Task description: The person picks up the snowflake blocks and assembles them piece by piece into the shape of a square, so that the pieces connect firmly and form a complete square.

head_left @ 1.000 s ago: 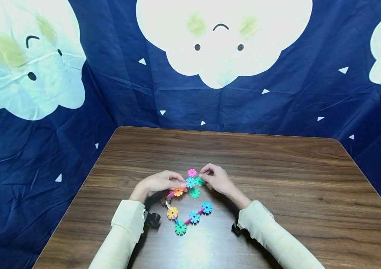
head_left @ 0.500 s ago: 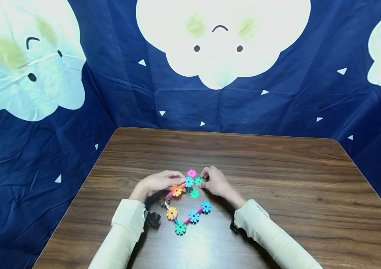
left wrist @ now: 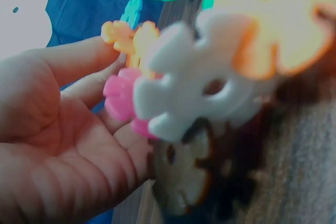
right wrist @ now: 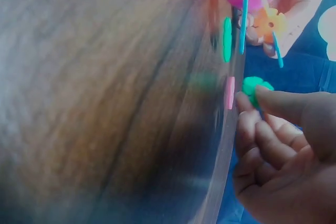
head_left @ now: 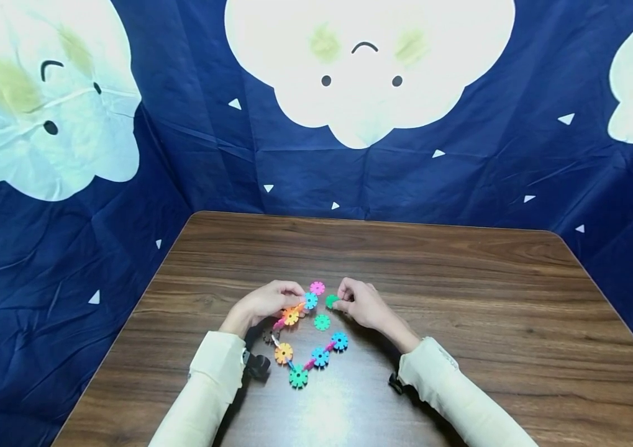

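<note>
My left hand (head_left: 266, 302) grips the upper end of a chain of notched plastic snowflake discs, near an orange disc (head_left: 291, 316). A light blue disc (head_left: 310, 300) stands at that end, just past the fingertips. In the left wrist view, pink and orange discs lie at the fingers, with a white disc (left wrist: 176, 85) in front. My right hand (head_left: 362, 304) pinches a green disc (right wrist: 252, 85) between thumb and fingers, a short gap to the right of the light blue one. The chain curves down past a yellow-orange disc (head_left: 283, 353) and a green corner disc (head_left: 298, 377) to a blue end disc (head_left: 340, 341).
A loose pink disc (head_left: 317, 288) lies just beyond the hands, and another green disc (head_left: 322, 322) lies between them on the wooden table (head_left: 461, 279). A dark blue cloth (head_left: 316, 167) with white clouds hangs behind the table.
The green disc in my right hand has parted from the light blue disc, leaving a gap. My left hand has drawn the chain slightly left.
</note>
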The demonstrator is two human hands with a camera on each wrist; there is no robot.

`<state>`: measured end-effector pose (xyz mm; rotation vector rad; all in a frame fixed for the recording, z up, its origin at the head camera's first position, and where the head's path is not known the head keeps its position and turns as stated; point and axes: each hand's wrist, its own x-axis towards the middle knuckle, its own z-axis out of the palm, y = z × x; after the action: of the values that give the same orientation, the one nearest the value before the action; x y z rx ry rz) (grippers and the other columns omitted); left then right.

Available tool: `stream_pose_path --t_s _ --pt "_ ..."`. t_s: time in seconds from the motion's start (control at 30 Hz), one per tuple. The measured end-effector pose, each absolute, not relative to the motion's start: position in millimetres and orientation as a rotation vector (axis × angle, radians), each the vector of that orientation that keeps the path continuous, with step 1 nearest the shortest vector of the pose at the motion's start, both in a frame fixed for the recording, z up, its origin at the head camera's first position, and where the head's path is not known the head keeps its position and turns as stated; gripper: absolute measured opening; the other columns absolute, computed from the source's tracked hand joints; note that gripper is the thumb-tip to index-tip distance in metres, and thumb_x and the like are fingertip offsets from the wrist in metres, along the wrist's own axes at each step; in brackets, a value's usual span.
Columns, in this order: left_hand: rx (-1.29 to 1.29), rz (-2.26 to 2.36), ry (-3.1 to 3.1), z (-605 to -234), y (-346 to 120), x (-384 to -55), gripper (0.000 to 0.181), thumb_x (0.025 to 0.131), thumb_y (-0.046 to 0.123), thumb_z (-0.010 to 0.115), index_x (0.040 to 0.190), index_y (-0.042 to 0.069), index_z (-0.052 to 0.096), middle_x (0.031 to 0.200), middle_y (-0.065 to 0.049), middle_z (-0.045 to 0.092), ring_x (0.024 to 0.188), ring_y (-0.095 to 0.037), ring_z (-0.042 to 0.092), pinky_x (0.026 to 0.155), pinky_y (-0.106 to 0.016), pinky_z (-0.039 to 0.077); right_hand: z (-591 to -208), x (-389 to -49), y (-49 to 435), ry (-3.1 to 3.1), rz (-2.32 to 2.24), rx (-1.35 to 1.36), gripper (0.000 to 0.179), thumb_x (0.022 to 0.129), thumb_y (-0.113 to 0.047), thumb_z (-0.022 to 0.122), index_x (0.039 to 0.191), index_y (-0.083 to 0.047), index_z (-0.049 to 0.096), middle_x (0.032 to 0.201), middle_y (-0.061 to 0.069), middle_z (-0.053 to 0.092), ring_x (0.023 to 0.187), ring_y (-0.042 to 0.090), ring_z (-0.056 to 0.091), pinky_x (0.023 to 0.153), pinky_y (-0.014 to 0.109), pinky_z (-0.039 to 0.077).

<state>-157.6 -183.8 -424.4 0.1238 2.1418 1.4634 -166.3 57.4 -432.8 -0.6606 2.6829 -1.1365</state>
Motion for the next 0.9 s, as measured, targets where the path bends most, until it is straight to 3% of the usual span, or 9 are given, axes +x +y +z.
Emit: stream_pose_path --t_s 0.1,0.23,0.43,0.57,0.7,0.9 --pt "0.047 1.516 2.115 -423.2 -182.5 -156.0 0.013 0.097 0.012 0.053 0.103 0.004 0.061 0.096 -0.006 0.057 0.082 -0.016 0.053 0.070 -0.029 0.048 -432.3 -163.8 57.5 2.661 -1.222 -0.700 0.011 0.088 -0.013 0.069 0.089 -0.012 0.058 0.074 -0.003 0.065 0.055 0.008 0.055 0.056 0.024 0.047" --pt "-0.029 1.567 2.078 -421.4 -180.9 -154.2 0.011 0.097 0.012 0.052 0.100 0.004 0.059 0.093 -0.006 0.053 0.080 -0.016 0.051 0.068 -0.031 0.049 -430.7 -160.9 54.4 2.684 -1.272 -0.787 0.008 0.090 -0.013 0.067 0.094 -0.012 0.060 0.078 -0.004 0.068 0.061 0.006 0.057 0.060 0.023 0.048" --pt "-0.056 1.556 2.042 -420.0 -178.3 -152.3 0.009 0.098 0.013 0.051 0.102 0.006 0.055 0.091 -0.005 0.055 0.081 -0.016 0.054 0.065 -0.030 0.051 -427.2 -156.7 48.4 2.725 -1.200 -0.912 0.005 0.091 -0.013 0.064 0.091 -0.014 0.059 0.081 -0.005 0.069 0.067 0.002 0.059 0.064 0.021 0.050" --pt "-0.027 1.526 2.068 -419.5 -177.5 -152.0 0.011 0.098 0.014 0.050 0.103 0.005 0.055 0.092 -0.006 0.057 0.083 -0.018 0.059 0.072 -0.033 0.053 -425.8 -154.0 46.4 2.754 -1.080 -0.933 0.007 0.091 -0.015 0.064 0.089 -0.018 0.057 0.083 -0.007 0.068 0.069 0.001 0.059 0.066 0.020 0.050" --pt "-0.007 1.514 2.100 -417.2 -177.7 -151.9 0.015 0.098 0.017 0.052 0.101 0.003 0.057 0.096 -0.008 0.060 0.088 -0.020 0.061 0.078 -0.037 0.054 -424.9 -151.9 44.4 2.812 -0.964 -0.991 0.008 0.090 -0.017 0.064 0.088 -0.019 0.057 0.081 -0.007 0.065 0.067 0.001 0.054 0.066 0.021 0.049" --pt "-0.012 1.587 2.024 -416.2 -174.1 -151.5 0.013 0.098 0.013 0.051 0.099 0.000 0.055 0.094 -0.012 0.063 0.083 -0.017 0.066 0.071 -0.032 0.057 -426.2 -150.7 43.2 2.889 -0.872 -1.079 0.007 0.090 -0.018 0.063 0.087 -0.019 0.056 0.075 -0.009 0.061 0.056 0.001 0.043 0.057 0.019 0.042"
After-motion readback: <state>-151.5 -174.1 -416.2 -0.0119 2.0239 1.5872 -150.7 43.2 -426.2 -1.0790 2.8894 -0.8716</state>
